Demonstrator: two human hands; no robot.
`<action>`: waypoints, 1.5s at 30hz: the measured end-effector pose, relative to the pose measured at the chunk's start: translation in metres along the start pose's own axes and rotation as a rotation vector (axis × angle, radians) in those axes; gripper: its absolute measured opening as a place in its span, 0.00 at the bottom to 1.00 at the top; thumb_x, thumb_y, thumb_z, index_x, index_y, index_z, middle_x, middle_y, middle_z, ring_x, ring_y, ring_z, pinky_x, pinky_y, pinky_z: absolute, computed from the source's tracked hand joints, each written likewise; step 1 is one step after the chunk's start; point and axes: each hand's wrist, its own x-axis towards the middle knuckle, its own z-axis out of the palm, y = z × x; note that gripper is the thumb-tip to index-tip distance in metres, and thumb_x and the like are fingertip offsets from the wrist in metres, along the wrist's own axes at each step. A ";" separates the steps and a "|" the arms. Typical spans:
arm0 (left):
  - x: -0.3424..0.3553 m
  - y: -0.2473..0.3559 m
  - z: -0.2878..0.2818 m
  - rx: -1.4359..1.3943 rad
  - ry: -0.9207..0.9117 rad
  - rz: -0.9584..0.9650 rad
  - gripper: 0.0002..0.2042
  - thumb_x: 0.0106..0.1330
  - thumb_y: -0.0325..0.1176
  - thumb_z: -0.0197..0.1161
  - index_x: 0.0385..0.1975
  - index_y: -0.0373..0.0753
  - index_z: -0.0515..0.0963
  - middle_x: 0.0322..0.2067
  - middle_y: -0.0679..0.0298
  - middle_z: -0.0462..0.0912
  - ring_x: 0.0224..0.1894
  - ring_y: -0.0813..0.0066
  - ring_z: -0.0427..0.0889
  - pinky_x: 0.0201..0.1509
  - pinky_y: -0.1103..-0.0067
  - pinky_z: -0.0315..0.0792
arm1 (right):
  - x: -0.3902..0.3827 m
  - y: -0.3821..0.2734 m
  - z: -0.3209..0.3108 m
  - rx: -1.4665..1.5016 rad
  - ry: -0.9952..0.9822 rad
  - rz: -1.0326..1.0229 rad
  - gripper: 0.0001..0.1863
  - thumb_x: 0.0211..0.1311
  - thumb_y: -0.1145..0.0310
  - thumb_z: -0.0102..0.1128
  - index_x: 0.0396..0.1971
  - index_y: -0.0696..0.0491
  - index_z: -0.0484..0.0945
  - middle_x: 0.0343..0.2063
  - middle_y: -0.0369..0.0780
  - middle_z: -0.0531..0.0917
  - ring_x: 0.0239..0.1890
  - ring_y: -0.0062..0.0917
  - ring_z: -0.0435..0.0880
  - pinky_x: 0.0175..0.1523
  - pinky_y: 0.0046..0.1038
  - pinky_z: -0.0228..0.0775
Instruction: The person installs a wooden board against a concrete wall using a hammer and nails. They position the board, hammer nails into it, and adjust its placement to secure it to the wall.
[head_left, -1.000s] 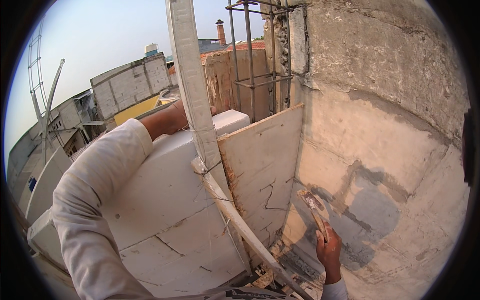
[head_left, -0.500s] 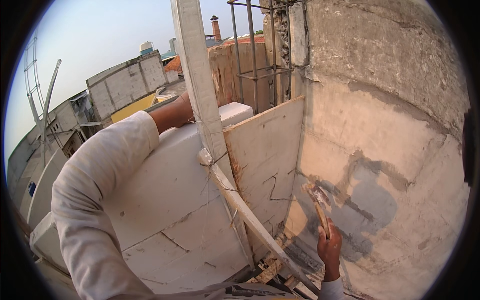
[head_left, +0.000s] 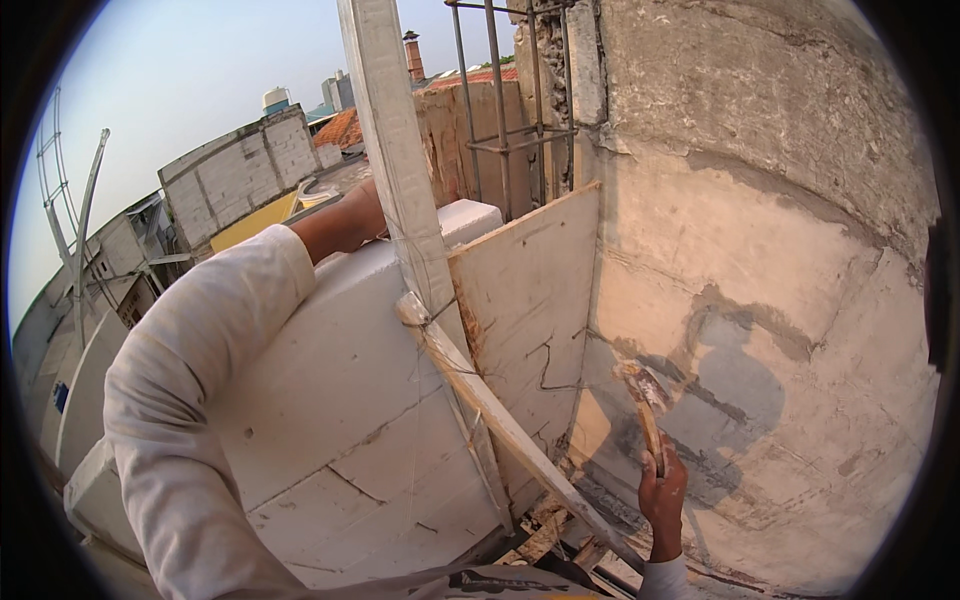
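Observation:
My right hand (head_left: pixel 662 500) is closed round the handle of a wooden-handled tool (head_left: pixel 650 425), held head up before the plastered wall. Its broad head is smeared whitish and reddish; its exact kind does not show clearly. My left arm reaches over the top of the white block wall (head_left: pixel 330 380). My left hand (head_left: pixel 372 210) lies by the wall's top edge, its fingers hidden behind the upright pale wooden post (head_left: pixel 385 130). A slanting wooden brace (head_left: pixel 500 425) is tied with wire to that post. Beside it stands a flat board (head_left: pixel 530 310) with a rough edge.
The plastered wall (head_left: pixel 650 220) rises on the right, with my shadow on it. Behind the board stands a steel rebar cage (head_left: pixel 500 130). Wood scraps (head_left: pixel 540 535) lie low between the walls. Rooftops and a grey block building (head_left: pixel 240 165) are beyond on the left.
The tool in my right hand has shifted slightly right, its head turning a little. My left arm stays over the block wall. The view has tilted slightly.

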 end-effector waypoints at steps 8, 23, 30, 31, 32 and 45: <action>0.003 0.000 -0.004 -0.080 -0.215 -0.101 0.34 0.71 0.57 0.63 0.68 0.38 0.72 0.64 0.54 0.75 0.67 0.68 0.72 0.69 0.73 0.67 | 0.002 0.009 0.015 -0.050 0.082 -0.099 0.22 0.70 0.68 0.60 0.58 0.66 0.77 0.43 0.59 0.85 0.44 0.49 0.87 0.50 0.39 0.77; -0.005 -0.016 -0.013 0.301 -0.104 0.230 0.32 0.71 0.58 0.62 0.55 0.29 0.80 0.50 0.42 0.83 0.52 0.57 0.84 0.57 0.68 0.77 | 0.066 0.029 0.036 -0.206 0.090 -0.319 0.20 0.72 0.70 0.57 0.59 0.63 0.75 0.47 0.59 0.84 0.48 0.50 0.87 0.53 0.40 0.77; -0.118 0.066 -0.042 1.172 0.145 0.144 0.12 0.70 0.33 0.65 0.46 0.31 0.83 0.41 0.48 0.84 0.43 0.61 0.84 0.51 0.68 0.78 | 0.106 0.002 0.064 0.014 0.096 0.011 0.23 0.76 0.66 0.54 0.64 0.63 0.71 0.41 0.56 0.85 0.41 0.40 0.87 0.49 0.37 0.77; -0.145 0.086 -0.042 1.261 0.111 -0.069 0.10 0.69 0.31 0.66 0.43 0.31 0.83 0.38 0.49 0.85 0.39 0.61 0.84 0.48 0.70 0.78 | 0.112 -0.004 0.077 0.076 0.069 -0.012 0.23 0.76 0.65 0.54 0.64 0.63 0.71 0.41 0.56 0.84 0.41 0.40 0.86 0.50 0.37 0.76; -0.126 0.100 -0.034 1.284 0.058 -0.155 0.08 0.68 0.30 0.67 0.40 0.31 0.83 0.35 0.50 0.85 0.36 0.62 0.84 0.45 0.72 0.79 | 0.124 -0.001 0.061 0.045 0.136 0.001 0.24 0.77 0.65 0.54 0.65 0.63 0.70 0.42 0.56 0.84 0.41 0.40 0.86 0.51 0.37 0.76; 0.053 0.134 0.122 1.020 0.069 0.406 0.26 0.69 0.49 0.63 0.26 0.24 0.81 0.28 0.43 0.83 0.38 0.49 0.84 0.45 0.60 0.75 | 0.177 -0.017 0.126 0.348 0.144 -0.162 0.26 0.78 0.64 0.50 0.66 0.67 0.67 0.52 0.63 0.80 0.56 0.53 0.82 0.62 0.39 0.72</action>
